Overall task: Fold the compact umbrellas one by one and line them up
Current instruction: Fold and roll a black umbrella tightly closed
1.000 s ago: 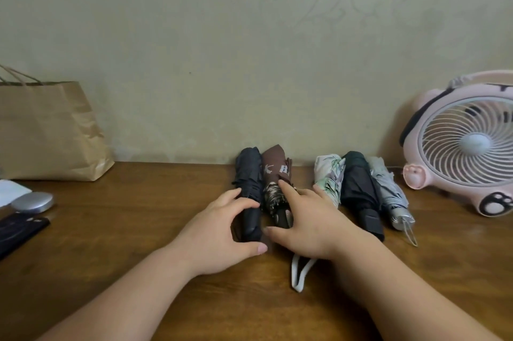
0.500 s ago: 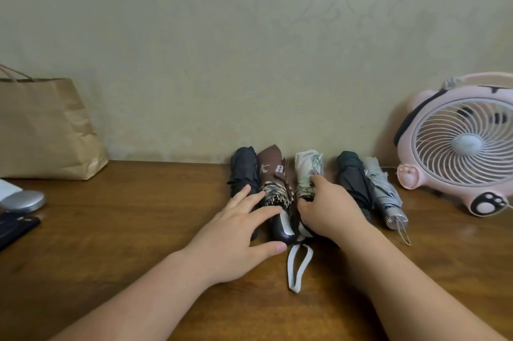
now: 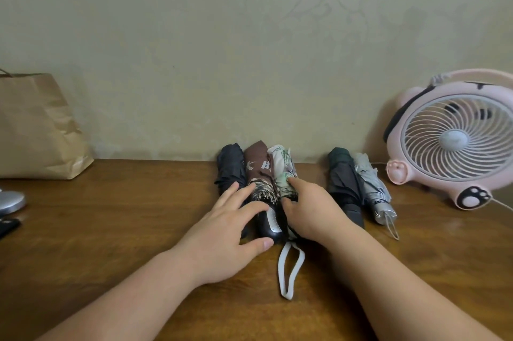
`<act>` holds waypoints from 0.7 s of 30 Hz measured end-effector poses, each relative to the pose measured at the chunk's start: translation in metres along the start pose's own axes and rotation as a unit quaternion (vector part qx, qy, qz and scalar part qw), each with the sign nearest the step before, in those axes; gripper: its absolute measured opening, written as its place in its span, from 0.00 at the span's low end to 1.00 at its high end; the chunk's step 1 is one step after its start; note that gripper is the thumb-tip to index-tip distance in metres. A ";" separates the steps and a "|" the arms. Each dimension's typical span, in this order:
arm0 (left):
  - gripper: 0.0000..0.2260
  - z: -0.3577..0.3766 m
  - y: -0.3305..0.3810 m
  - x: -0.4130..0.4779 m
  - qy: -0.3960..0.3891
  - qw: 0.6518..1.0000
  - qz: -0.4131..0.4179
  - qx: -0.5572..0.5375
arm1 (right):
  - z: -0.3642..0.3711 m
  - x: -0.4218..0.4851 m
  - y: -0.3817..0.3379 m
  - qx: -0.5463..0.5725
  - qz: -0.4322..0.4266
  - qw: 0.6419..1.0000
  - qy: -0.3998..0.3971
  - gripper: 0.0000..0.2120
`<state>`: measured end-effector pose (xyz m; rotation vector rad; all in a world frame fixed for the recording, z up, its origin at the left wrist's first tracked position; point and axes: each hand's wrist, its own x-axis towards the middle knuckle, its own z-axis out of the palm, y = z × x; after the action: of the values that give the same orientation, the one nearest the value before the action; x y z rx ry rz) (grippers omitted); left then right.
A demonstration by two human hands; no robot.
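Right hand [image 3: 313, 210] grips the floral umbrella [image 3: 281, 163], thumb on its 9 o'clock side, index finger along the top; left hand [image 3: 230, 229] lies flat with straight fingers, pressing on the navy umbrella [image 3: 229, 167] and the handle of the brown umbrella [image 3: 257, 164], clenching nothing. Change from a second ago: the floral one lay against the dark green umbrella [image 3: 342, 177] in the 3 o'clock group, now it has slid toward 9 o'clock and touches the brown one, so three lie side by side, tips at 12 o'clock by the wall [image 3: 194, 63]. All five look folded; what remains seems to be closing the gap to the dark green one and the grey striped umbrella [image 3: 372, 188], which touch each other but lie well apart from the floral. A white wrist strap [image 3: 290, 271] trails from under the right hand toward 6 o'clock on the table [image 3: 111, 215] and could snag. Pink fan [image 3: 452, 141] at 3 o'clock sits near the grey one; paper bag [image 3: 36, 127], silver disc [image 3: 11, 202] and black object [image 3: 8, 227] at far 9 o'clock, out of the way
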<state>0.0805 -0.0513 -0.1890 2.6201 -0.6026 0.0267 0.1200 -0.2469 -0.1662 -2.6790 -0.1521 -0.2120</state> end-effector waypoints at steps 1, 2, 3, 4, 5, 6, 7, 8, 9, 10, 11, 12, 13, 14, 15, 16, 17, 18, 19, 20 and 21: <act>0.27 0.000 0.001 0.000 -0.002 1.000 -0.002 0.006 | -0.001 0.000 0.002 -0.007 0.003 1.000 0.000 0.18; 0.27 0.000 0.001 0.000 -0.004 1.000 -0.002 0.012 | -0.005 0.001 0.005 -0.018 0.010 1.000 0.013 0.18; 0.27 -0.001 0.002 0.000 -0.006 1.000 -0.002 0.017 | -0.011 0.003 0.009 -0.033 0.028 0.998 0.045 0.20; 0.27 -0.001 0.002 0.000 -0.008 1.000 -0.002 0.021 | -0.018 0.005 0.015 -0.050 0.054 0.993 0.091 0.22; 0.27 -0.001 0.002 -0.001 -0.010 1.000 -0.003 0.022 | -0.025 0.006 0.022 -0.065 0.089 0.985 0.135 0.24; 0.27 -0.001 0.002 -0.001 -0.011 1.000 -0.002 0.022 | -0.031 0.006 0.030 -0.082 0.127 0.976 0.155 0.25; 0.27 -0.001 0.002 -0.002 -0.011 1.000 -0.002 0.021 | -0.035 0.004 0.037 -0.103 0.165 0.971 0.140 0.25; 0.27 -0.001 0.002 -0.002 -0.009 1.000 -0.002 0.018 | -0.035 0.002 0.041 -0.125 0.195 0.968 0.099 0.25; 0.27 -0.001 0.001 -0.002 -0.008 1.000 -0.001 0.015 | -0.033 0.001 0.045 -0.143 0.219 0.964 0.052 0.25; 0.27 -0.001 0.001 -0.002 -0.006 1.000 -0.001 0.012 | -0.030 0.001 0.046 -0.150 0.235 0.960 0.019 0.24; 0.26 -0.002 0.001 -0.002 -0.004 1.000 0.000 0.009 | -0.028 0.003 0.046 -0.146 0.242 0.959 0.000 0.22; 0.26 -0.001 0.001 -0.003 -0.001 1.000 0.000 0.006 | -0.029 0.004 0.046 -0.137 0.238 0.962 -0.009 0.20; 0.26 -0.001 0.001 -0.002 0.001 1.000 0.001 0.003 | -0.030 0.006 0.047 -0.133 0.225 0.965 -0.014 0.19; 0.26 -0.001 0.001 -0.002 0.002 1.000 0.003 0.001 | -0.032 0.007 0.047 -0.131 0.206 0.970 -0.019 0.20; 0.26 0.000 0.000 -0.002 0.001 1.000 0.004 0.001 | -0.033 0.007 0.047 -0.128 0.183 0.974 -0.026 0.23; 0.26 0.000 -0.001 -0.001 0.001 1.000 0.006 0.000 | -0.031 0.006 0.044 -0.118 0.159 0.980 -0.031 0.27; 0.26 0.000 -0.001 -0.001 0.002 1.000 0.009 -0.003 | -0.028 0.004 0.040 -0.097 0.133 0.986 -0.034 0.30; 0.26 0.001 -0.002 0.000 0.004 1.000 0.011 -0.007 | -0.022 0.002 0.034 -0.072 0.110 0.991 -0.033 0.31; 0.26 0.001 -0.003 0.000 0.006 1.000 0.013 -0.012 | -0.017 0.001 0.030 -0.049 0.088 0.994 -0.029 0.29; 0.26 0.001 -0.004 0.000 0.010 1.000 0.015 -0.016 | -0.012 0.001 0.026 -0.035 0.073 0.996 -0.026 0.27; 0.26 0.001 -0.005 0.000 0.016 1.000 0.015 -0.020 | -0.009 0.002 0.024 -0.026 0.063 0.997 -0.025 0.25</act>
<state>0.0825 -0.0477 -0.1918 2.5666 -0.6261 0.0659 0.1241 -0.2725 -0.1678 -2.7357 0.0064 -0.1116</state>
